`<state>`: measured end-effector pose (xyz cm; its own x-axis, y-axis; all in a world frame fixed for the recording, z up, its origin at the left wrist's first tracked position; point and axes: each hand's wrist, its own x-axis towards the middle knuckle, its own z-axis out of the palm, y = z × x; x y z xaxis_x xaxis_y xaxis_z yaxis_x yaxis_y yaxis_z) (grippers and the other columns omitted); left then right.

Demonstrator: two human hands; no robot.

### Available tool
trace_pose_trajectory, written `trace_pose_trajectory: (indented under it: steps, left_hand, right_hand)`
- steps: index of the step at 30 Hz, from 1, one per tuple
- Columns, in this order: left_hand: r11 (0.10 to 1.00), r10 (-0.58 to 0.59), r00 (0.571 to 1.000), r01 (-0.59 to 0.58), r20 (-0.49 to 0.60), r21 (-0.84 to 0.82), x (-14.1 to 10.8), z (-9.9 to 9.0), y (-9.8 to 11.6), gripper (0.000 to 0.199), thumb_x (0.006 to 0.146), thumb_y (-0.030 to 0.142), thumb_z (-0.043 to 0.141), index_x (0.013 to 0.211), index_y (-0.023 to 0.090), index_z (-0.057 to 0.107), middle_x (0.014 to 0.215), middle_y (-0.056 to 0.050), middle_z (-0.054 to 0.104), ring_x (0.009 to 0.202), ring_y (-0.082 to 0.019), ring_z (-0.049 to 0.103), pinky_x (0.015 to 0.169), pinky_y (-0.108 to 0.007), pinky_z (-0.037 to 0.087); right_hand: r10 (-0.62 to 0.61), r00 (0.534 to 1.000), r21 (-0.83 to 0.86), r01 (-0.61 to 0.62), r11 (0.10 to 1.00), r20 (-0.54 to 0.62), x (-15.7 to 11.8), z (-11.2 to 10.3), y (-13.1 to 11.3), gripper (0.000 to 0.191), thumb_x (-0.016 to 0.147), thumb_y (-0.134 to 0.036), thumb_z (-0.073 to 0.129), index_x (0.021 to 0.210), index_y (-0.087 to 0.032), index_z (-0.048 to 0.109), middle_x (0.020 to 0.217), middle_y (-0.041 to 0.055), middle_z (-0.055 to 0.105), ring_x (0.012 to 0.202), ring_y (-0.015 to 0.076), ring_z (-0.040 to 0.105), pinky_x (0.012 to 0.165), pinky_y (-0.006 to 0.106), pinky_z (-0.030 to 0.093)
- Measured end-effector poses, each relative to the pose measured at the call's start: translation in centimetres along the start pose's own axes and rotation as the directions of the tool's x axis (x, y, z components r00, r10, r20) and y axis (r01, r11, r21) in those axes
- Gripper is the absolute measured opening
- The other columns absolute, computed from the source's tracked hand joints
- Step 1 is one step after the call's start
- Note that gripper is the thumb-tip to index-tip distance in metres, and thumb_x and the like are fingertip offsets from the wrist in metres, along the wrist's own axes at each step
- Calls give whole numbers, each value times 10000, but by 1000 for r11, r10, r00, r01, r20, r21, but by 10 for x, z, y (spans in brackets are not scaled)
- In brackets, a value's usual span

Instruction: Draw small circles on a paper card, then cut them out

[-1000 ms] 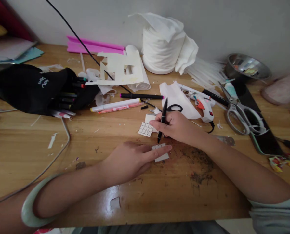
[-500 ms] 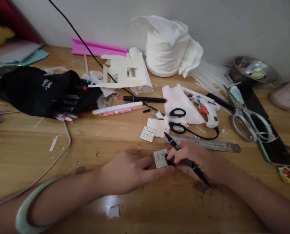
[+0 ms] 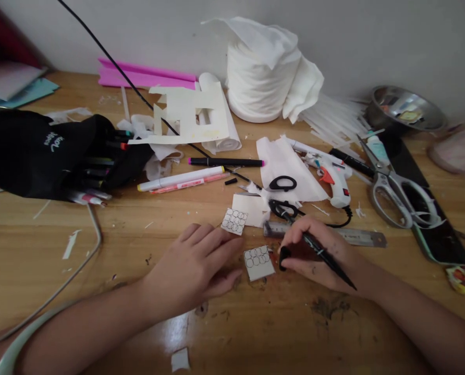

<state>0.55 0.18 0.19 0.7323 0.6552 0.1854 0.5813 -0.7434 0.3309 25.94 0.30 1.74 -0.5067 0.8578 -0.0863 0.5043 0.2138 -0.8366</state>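
Observation:
My left hand lies open, palm down, its fingertips near the lower edge of a small white square drawn all over with circles. Between my hands is a second white square, with rows of circles on its upper half and a bare lower half. My right hand holds a black double-ended pen slanted across its fingers. Thumb and fingertips of that hand also pinch a small black piece, possibly a cap. Black-handled scissors and a steel ruler lie just beyond.
A glue gun with its cord, large grey scissors and a dark phone lie to the right. A black pen pouch is at left. Markers, cut card and a white tissue roll stand farther back.
My left hand has drawn back to the left, off the half-drawn square, which now shows whole. My right hand has shifted right with the pen and small black piece.

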Motion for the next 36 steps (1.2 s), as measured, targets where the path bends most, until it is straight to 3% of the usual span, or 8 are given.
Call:
trace_pose_trajectory:
  steps: [2, 4, 12, 15, 20, 24, 29, 36]
  left_hand:
    - [1000, -11, 1000, 12, 19, -18, 0, 1, -1, 338, 832, 331, 534, 1113, 143, 547, 981, -83, 593, 828, -219, 513, 739, -372, 419]
    - [999, -12, 999, 14, 51, -38, 1, 1, -1, 335, 833, 311, 533, 1130, 155, 547, 984, -82, 590, 849, -222, 510, 753, -368, 415]
    - [986, 73, 987, -51, 140, -158, 1, -6, 3, 255, 847, 266, 502, 1070, 177, 586, 896, -46, 607, 874, -207, 521, 821, -354, 377]
    - [982, 108, 987, -88, 117, -167, 0, -5, 3, 231, 848, 258, 497, 1039, 179, 600, 866, -38, 614, 813, -194, 531, 803, -354, 367]
    - [993, 10, 998, -3, 64, -116, 1, -5, 3, 187, 851, 211, 480, 991, 195, 603, 854, -28, 612, 808, -186, 531, 772, -353, 343]
    - [991, -35, 996, 45, 84, -124, 1, -4, 2, 203, 851, 206, 473, 1018, 214, 588, 928, -30, 614, 846, -192, 529, 792, -362, 329]
    - [993, -11, 999, 16, 41, -121, 1, 0, 1, 314, 846, 212, 488, 1156, 196, 531, 971, -48, 604, 864, -197, 529, 804, -369, 325]
    - [988, 6, 992, 13, 122, -154, 3, -5, 3, 300, 858, 180, 451, 1145, 175, 539, 958, -63, 594, 889, -201, 518, 798, -364, 344]
  right_hand:
    - [53, 989, -61, -45, 997, 136, 0, -3, -6, 237, 756, -214, 629, 887, -244, 434, 841, -23, 568, 721, 127, 546, 631, 249, 439]
    - [60, 982, -78, -47, 996, 178, -1, -4, -10, 225, 765, -224, 614, 887, -240, 426, 858, -20, 583, 738, 131, 551, 642, 254, 430]
    - [50, 993, -1, -50, 999, 104, -2, 8, -6, 202, 793, -263, 586, 873, -225, 404, 889, 16, 616, 772, 147, 577, 664, 268, 439]
    - [27, 996, 31, -29, 999, 88, -4, 13, -3, 215, 778, -262, 604, 868, -223, 412, 900, 29, 618, 806, 162, 586, 683, 278, 443]
    - [80, 997, 23, -81, 996, 21, -6, 10, -4, 192, 781, -249, 586, 862, -222, 415, 873, 23, 610, 718, 139, 565, 619, 252, 432]
    - [108, 985, -51, -102, 994, 138, -5, -1, -15, 169, 768, -241, 587, 852, -218, 443, 792, -8, 580, 649, 115, 514, 576, 227, 404]
    - [100, 948, 29, -114, 993, 303, -5, -3, -26, 168, 751, -211, 598, 848, -209, 462, 791, -14, 551, 649, 103, 489, 553, 198, 396]
    - [135, 956, -7, -138, 990, 260, -7, 1, -30, 148, 785, -221, 561, 844, -218, 424, 779, -20, 543, 659, 110, 485, 569, 212, 389]
